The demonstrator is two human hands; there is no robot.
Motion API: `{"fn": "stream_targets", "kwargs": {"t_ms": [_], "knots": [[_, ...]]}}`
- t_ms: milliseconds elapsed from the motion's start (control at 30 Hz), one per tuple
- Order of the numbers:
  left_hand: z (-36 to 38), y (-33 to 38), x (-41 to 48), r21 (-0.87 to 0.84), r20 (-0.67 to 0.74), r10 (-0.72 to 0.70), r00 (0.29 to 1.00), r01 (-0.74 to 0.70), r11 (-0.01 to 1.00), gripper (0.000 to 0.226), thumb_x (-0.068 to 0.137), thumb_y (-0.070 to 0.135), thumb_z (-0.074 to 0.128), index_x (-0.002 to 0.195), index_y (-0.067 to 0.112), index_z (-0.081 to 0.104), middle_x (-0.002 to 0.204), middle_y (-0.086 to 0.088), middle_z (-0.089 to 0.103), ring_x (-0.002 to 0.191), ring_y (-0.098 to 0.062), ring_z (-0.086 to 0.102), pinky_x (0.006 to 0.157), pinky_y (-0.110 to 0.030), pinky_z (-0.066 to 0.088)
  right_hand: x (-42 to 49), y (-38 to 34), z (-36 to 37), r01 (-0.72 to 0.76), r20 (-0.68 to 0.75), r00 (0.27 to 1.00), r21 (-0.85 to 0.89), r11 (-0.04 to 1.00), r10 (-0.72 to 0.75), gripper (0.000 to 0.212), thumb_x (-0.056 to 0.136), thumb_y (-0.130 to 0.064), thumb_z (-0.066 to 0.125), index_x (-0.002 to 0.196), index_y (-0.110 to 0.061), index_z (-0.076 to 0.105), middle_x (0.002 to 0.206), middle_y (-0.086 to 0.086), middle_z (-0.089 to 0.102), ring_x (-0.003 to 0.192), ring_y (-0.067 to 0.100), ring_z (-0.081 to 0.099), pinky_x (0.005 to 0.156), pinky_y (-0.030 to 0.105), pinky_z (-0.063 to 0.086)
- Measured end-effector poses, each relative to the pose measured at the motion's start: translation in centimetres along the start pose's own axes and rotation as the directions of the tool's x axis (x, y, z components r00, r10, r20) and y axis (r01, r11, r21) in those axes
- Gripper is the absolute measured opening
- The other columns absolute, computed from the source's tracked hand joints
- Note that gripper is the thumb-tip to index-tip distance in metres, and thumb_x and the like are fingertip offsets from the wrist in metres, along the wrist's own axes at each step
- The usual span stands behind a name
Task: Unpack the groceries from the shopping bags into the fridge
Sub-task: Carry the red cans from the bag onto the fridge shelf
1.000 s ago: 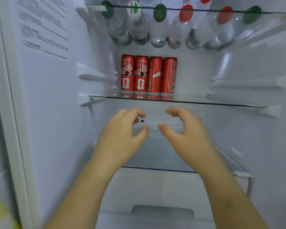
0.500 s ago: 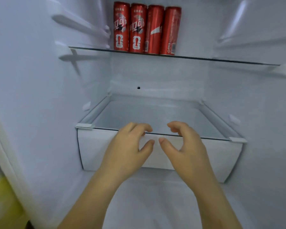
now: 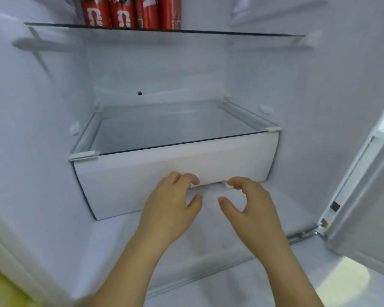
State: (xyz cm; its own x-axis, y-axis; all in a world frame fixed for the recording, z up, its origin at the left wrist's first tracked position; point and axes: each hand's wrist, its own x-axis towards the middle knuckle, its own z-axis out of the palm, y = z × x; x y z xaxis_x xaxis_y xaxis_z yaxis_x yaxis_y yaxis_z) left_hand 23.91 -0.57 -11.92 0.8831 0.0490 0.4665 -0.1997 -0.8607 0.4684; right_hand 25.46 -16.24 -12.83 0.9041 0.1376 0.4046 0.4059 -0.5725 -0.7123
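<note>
Inside the open fridge, a white crisper drawer [image 3: 142, 173] sits shut under a glass cover [image 3: 175, 125]. My left hand [image 3: 171, 207] hovers at the drawer's lower front with its fingers loosely curled, fingertips at the edge of the handle recess [image 3: 211, 187]. My right hand [image 3: 253, 209] is beside it, fingers and thumb curved apart, just right of the recess. Neither hand holds anything. No shopping bag or grocery item is in view near the hands.
Several red drink cans [image 3: 131, 12] stand on the upper glass shelf [image 3: 231, 33]. The fridge door [image 3: 364, 196] hangs open at the right. The white fridge floor [image 3: 186, 262] lies below the drawer. Something yellow [image 3: 0, 284] shows at the bottom left.
Both hands have dropped from the level of the glass shelves to the bottom of the drawer front, keeping the same curled pose. The view has tilted down, and the bottles have left it.
</note>
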Motion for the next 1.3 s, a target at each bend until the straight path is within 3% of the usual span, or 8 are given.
{"fn": "stream_targets", "kwargs": {"t_ms": [267,433,533,667,800,933,1133,1300], "knots": [[2.9,3.2,-3.0,-0.11,0.229,0.209,0.951,-0.188,0.976,0.028,0.092,0.035,0.05,0.119,0.03,0.052,0.116,0.011,0.049,0.111,-0.007,0.045,0.088,-0.023,0.041,-8.5,1.6,-2.5,-0.272,-0.187,0.949,-0.073,0.959,0.255,0.033,0.085,-0.028,0.061,0.117,-0.032,0.05,0.113,-0.016,0.048,0.116,0.008,0.042,0.089,0.018,0.029],[5.7,7.9,-5.0,-0.201,0.354,0.372,0.858,-0.318,0.926,0.03,0.092,0.034,0.049,0.121,0.028,0.052,0.116,0.008,0.049,0.11,-0.01,0.046,0.088,-0.024,0.042,-14.0,3.1,-6.1,-0.451,-0.322,0.857,-0.095,0.887,0.401,0.035,0.086,-0.026,0.06,0.121,-0.026,0.052,0.118,-0.01,0.051,0.118,0.012,0.041,0.091,0.02,0.029],[7.6,11.4,-6.7,-0.256,0.408,0.453,0.793,-0.377,0.89,0.031,0.093,0.035,0.048,0.123,0.028,0.05,0.118,0.009,0.048,0.111,-0.009,0.046,0.087,-0.021,0.041,-17.5,4.2,-8.5,-0.541,-0.415,0.789,-0.122,0.832,0.452,0.035,0.085,-0.026,0.062,0.119,-0.025,0.053,0.111,-0.014,0.047,0.116,0.014,0.041,0.087,0.019,0.029],[10.1,16.9,-10.0,-0.306,0.474,0.555,0.684,-0.463,0.832,0.031,0.093,0.036,0.045,0.124,0.029,0.049,0.122,0.009,0.048,0.112,-0.011,0.045,0.088,-0.027,0.044,-22.7,5.4,-12.5,-0.661,-0.496,0.69,-0.135,0.738,0.528,0.037,0.087,-0.03,0.059,0.122,-0.029,0.05,0.111,-0.015,0.044,0.116,0.011,0.04,0.087,0.017,0.027],[12.3,23.4,-14.3,-0.407,0.501,0.66,0.56,-0.521,0.75,0.032,0.095,0.035,0.044,0.126,0.028,0.047,0.126,0.009,0.048,0.113,-0.008,0.044,0.082,-0.016,0.035,-29.1,6.2,-17.2,-0.757,-0.58,0.573,-0.103,0.646,0.579,0.037,0.088,-0.033,0.057,0.124,-0.03,0.048,0.125,-0.014,0.047,0.123,0.009,0.039,0.097,0.02,0.03],[13.9,30.2,-19.7,-0.5,0.506,0.746,0.432,-0.558,0.662,0.032,0.095,0.036,0.044,0.126,0.028,0.048,0.126,0.008,0.047,0.112,-0.008,0.045,0.082,-0.016,0.034,-36.4,6.9,-21.1,-0.846,-0.659,0.434,-0.065,0.529,0.614,0.034,0.088,-0.035,0.056,0.121,-0.032,0.048,0.116,-0.019,0.044,0.12,0.008,0.04,0.098,0.024,0.034],[16.0,38.8,-29.3,-0.595,0.505,0.828,0.243,-0.597,0.538,0.031,0.093,0.036,0.046,0.123,0.028,0.049,0.121,0.009,0.049,0.111,-0.008,0.045,0.086,-0.024,0.044,-47.6,6.5,-26.6,-0.916,-0.731,0.239,0.048,0.398,0.638,0.036,0.088,-0.032,0.056,0.123,-0.03,0.048,0.125,-0.015,0.048,0.122,0.007,0.038,0.102,0.026,0.036],[15.9,45.7,-38.6,-0.703,0.455,0.888,0.061,-0.588,0.4,0.031,0.095,0.036,0.046,0.124,0.028,0.049,0.123,0.008,0.049,0.109,-0.006,0.048,0.078,-0.016,0.038,-57.3,4.5,-30.1,-0.955,-0.765,0.067,0.138,0.264,0.641,0.036,0.09,-0.033,0.054,0.125,-0.031,0.046,0.129,-0.015,0.046,0.123,0.006,0.036,0.102,0.024,0.034]]}}
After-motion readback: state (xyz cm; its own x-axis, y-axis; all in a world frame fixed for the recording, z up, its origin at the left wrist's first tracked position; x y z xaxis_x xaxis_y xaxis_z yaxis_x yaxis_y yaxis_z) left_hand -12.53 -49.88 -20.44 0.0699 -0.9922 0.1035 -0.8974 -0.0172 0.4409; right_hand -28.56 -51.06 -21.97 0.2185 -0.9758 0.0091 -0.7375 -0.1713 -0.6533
